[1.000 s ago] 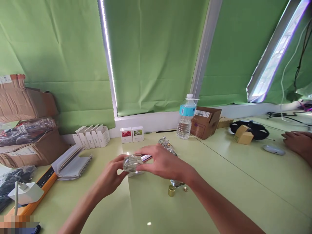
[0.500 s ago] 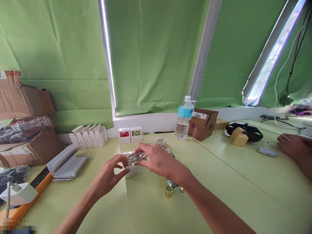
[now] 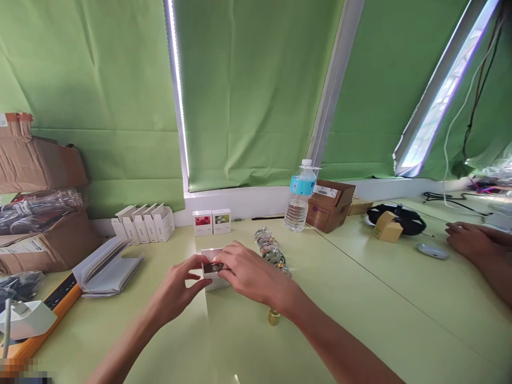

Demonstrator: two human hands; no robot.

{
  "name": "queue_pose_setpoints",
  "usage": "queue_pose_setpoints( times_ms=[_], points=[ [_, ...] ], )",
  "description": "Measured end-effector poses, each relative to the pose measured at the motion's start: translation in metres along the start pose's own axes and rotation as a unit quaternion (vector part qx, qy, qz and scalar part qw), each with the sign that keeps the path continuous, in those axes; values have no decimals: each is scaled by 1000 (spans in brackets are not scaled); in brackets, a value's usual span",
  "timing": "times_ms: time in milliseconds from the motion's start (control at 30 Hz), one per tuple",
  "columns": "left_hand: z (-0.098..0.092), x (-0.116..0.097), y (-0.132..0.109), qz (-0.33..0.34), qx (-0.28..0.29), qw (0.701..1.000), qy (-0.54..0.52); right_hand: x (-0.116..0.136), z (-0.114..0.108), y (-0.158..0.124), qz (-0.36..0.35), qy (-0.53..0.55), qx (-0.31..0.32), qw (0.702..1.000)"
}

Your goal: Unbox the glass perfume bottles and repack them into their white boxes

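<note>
My left hand (image 3: 180, 285) grips a small white box (image 3: 218, 284) between thumb and fingers at its left side, with the open top facing up. My right hand (image 3: 256, 277) reaches over from the right, its fingertips closed on a small glass bottle (image 3: 213, 268) within the box's opening. Most of that bottle is hidden by the fingers and the box walls. Right behind this hand, several glass bottles (image 3: 269, 246) with shiny metal necks lie in a line. A gold cap (image 3: 274, 318) stands below my right wrist.
Two white boxes with flower pictures (image 3: 212, 222) stand at the back, and several open white cartons (image 3: 146, 224) to their left. A booklet stack (image 3: 108, 272), a water bottle (image 3: 298, 202), a brown carton (image 3: 330, 207) and a mouse (image 3: 432, 251) surround. Another person's hands (image 3: 474, 242) rest far right.
My right hand has lowered the glass bottle down into the box and shifted slightly left, so more of the bottle row shows. My left hand stays on the box.
</note>
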State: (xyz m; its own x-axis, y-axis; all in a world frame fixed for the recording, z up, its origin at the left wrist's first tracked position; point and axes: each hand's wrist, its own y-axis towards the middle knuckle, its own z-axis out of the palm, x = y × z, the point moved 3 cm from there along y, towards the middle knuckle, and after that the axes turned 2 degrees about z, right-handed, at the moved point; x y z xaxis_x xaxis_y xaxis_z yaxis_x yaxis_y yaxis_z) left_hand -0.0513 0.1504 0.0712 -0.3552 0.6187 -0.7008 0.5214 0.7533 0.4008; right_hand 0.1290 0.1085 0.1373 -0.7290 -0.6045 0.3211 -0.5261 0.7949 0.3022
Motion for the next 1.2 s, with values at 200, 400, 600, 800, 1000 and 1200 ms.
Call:
queue_pose_setpoints(
  times_ms=[200,400,600,800,1000,1200],
  points=[
    [1,-2,0,2,4,1000,-9,1,3,0,-1,-33,11,999],
    [1,-3,1,5,7,1000,6,6,3,-1,-23,-57,1,998],
    [3,-3,0,10,7,1000,14,7,9,-3,-7,-86,18,996],
    [4,-3,-1,20,-1,999,26,10,10,-2,-26,-94,35,995],
    [3,-6,0,31,-4,999,36,10,15,0,-10,-118,42,992],
    [2,-7,-1,32,2,999,33,11,-6,-4,20,-10,18,1000]
  ],
)
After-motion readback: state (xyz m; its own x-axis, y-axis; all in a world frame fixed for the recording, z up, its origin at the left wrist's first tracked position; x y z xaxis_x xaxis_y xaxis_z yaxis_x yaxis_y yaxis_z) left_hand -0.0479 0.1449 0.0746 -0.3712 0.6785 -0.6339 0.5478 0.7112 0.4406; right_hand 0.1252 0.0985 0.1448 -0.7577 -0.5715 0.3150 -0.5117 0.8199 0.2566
